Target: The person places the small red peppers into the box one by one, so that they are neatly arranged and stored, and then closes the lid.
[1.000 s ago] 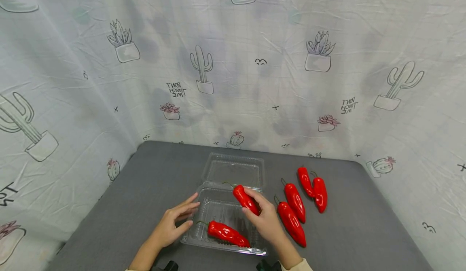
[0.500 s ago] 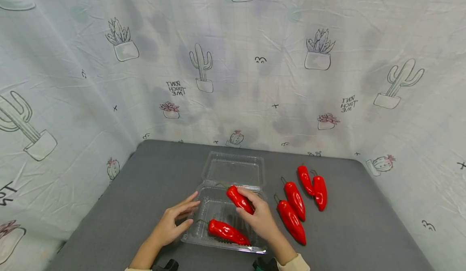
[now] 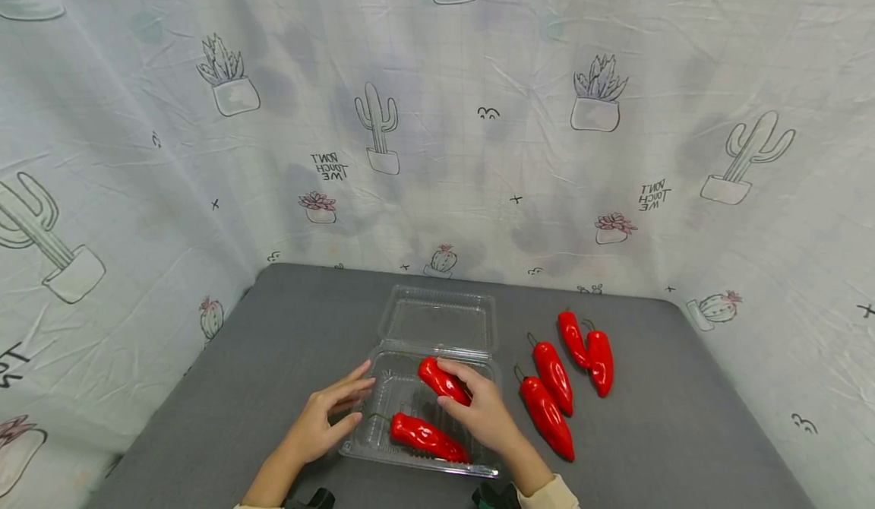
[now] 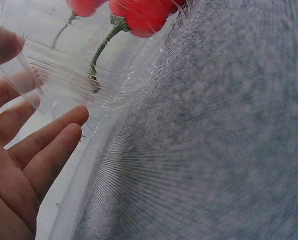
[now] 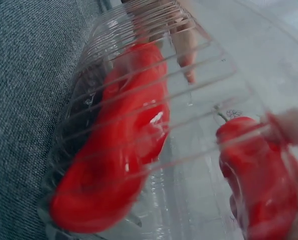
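- Beyond the left edge of the grey surface (image 3: 307, 327), patterned cloth (image 3: 171, 205) is hung; it is also seen behind the far edge and past the right edge.
- The left hand (image 3: 316, 422) is held at the left rim of the clear container (image 3: 393, 387); its fingers are extended and nothing is clasped. Whether the plastic is touched cannot be told.
- The container is set about midway between the surface's left and right edges, with its lid (image 3: 437, 324) laid back towards the far edge.
- Inside the container, along its near side, the lying pepper (image 3: 427, 437) is placed aslant, its stem directed at the left wall.
- Over the container's base, farther from the near side, the held pepper (image 3: 437, 377) is grasped between the thumb and fingers of the right hand (image 3: 484, 412). It is tilted, stem end towards the container's far left corner; whether the base is touched cannot be told.
- Right of the container, the nearest loose pepper (image 3: 547, 418) is laid with its stem towards the far edge, and the second loose pepper (image 3: 554, 377) is placed just beside it.
- Towards the surface's far right corner, the third loose pepper (image 3: 573, 339) and the outermost pepper (image 3: 601, 362) are laid side by side, well apart from the right edge.
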{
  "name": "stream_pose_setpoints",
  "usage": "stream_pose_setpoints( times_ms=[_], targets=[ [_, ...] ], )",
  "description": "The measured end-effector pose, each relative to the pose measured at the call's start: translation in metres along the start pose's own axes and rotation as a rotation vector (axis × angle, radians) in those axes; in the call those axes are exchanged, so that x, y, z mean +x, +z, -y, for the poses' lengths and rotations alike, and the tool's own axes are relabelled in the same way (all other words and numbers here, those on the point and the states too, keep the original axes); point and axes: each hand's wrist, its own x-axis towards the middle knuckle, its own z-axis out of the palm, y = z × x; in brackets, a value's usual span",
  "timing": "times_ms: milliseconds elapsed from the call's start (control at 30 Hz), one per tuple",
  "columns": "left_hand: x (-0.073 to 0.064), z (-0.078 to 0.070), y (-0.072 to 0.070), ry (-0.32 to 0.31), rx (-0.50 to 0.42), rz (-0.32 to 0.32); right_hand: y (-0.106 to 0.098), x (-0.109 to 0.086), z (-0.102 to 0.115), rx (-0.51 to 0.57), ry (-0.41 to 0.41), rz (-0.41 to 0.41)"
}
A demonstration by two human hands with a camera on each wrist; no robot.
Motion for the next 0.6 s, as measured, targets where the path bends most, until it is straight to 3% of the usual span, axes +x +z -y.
stream_pose_setpoints(
  times_ms=[600],
  targets=[
    [0.0010, -0.0040, 0.0004, -0.005, -0.012, 0.011, 0.0000, 0.0025, -0.0030, -0.148, 0.049, 0.202]
  ],
)
